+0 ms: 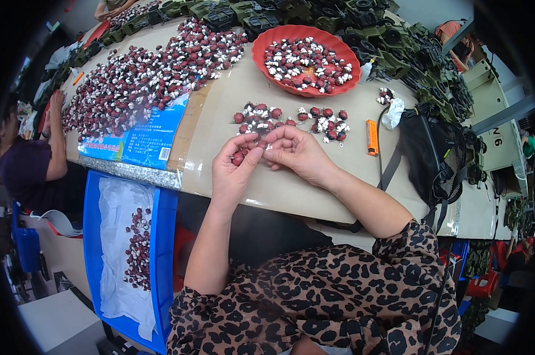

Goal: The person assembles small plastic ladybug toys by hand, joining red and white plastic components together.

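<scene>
Just below the red bowl (306,59), over the counter (291,189), both hands pinch small dark-red pieces (239,157), probably light, hard and slippery, best gripped at the sides by narrow fingers (252,155).

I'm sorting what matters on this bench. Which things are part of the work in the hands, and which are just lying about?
In the work:
left hand, holding red pieces
right hand, pinching a small piece
small pile
red bowl
big heap
blue bin

Lying about:
orange lighter
black bag
green toy parts
</scene>
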`<state>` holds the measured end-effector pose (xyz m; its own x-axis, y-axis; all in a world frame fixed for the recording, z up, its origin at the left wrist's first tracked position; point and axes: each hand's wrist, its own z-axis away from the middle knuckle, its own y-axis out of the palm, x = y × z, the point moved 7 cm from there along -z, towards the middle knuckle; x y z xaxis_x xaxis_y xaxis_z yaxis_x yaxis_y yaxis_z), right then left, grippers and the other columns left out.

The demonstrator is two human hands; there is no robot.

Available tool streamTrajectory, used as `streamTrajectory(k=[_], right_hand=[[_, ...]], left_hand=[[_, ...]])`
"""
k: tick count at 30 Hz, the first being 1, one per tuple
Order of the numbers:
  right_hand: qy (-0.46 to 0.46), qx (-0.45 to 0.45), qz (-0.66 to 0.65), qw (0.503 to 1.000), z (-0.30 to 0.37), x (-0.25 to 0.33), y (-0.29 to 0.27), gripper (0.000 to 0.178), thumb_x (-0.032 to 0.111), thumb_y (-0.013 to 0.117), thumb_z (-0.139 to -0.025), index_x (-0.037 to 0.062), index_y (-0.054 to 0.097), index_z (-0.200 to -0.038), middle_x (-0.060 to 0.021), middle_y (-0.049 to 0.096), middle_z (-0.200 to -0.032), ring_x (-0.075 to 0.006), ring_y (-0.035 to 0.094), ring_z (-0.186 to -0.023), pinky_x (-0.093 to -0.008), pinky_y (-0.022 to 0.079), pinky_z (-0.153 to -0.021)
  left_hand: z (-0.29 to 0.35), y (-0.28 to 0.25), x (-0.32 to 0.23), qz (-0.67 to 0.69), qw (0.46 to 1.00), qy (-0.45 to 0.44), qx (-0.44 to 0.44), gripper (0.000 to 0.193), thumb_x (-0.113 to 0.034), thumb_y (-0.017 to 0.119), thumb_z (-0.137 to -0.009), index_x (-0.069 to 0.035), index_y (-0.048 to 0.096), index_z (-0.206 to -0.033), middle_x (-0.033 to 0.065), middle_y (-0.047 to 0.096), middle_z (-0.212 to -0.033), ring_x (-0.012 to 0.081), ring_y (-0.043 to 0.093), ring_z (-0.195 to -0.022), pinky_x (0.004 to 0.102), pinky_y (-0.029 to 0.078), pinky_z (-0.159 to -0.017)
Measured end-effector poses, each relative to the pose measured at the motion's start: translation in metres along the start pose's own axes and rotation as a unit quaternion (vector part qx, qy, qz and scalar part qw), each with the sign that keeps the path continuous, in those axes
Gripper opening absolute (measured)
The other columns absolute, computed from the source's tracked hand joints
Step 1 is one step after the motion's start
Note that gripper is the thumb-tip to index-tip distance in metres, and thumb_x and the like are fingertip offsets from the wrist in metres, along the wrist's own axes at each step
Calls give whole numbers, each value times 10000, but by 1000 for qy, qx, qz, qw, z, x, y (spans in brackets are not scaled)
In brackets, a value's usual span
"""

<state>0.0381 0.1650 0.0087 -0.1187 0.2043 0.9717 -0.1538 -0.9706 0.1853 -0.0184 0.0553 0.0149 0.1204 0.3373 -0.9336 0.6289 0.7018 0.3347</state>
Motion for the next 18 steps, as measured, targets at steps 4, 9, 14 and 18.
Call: streamTrajectory(k=[4,9,14,18], right_hand=[[-56,-32,55,996,2,12,-3,159,79,589,-799,12,527,-930,-43,584,-813,-80,562,-711,-205,481,-656],[-10,-36,-57,998,1,5,-5,102,43,600,-781,13,539,-856,-14,576,-762,-43,540,-676,-164,452,-610],[-17,-32,-33,999,1,2,-5,104,44,604,-778,12,543,-856,-20,579,-767,-48,548,-690,-168,456,-608],[-45,-28,16,998,2,3,-4,118,81,604,-787,15,545,-865,-21,575,-772,-70,558,-700,-177,468,-630]], left_hand=[[0,1,1,-43,999,-17,0,214,-32,558,-815,16,542,-1023,21,575,-883,24,495,-755,149,403,-658],[1,0,2,-46,998,-30,-1,250,-16,557,-808,10,539,-1056,18,574,-899,12,486,-741,138,394,-650],[1,0,1,-56,998,-23,4,262,5,549,-801,2,543,-1063,9,554,-905,2,477,-718,130,384,-637],[-1,0,0,-100,995,-9,3,270,27,539,-792,2,545,-1061,3,537,-887,9,468,-679,135,379,-585]])
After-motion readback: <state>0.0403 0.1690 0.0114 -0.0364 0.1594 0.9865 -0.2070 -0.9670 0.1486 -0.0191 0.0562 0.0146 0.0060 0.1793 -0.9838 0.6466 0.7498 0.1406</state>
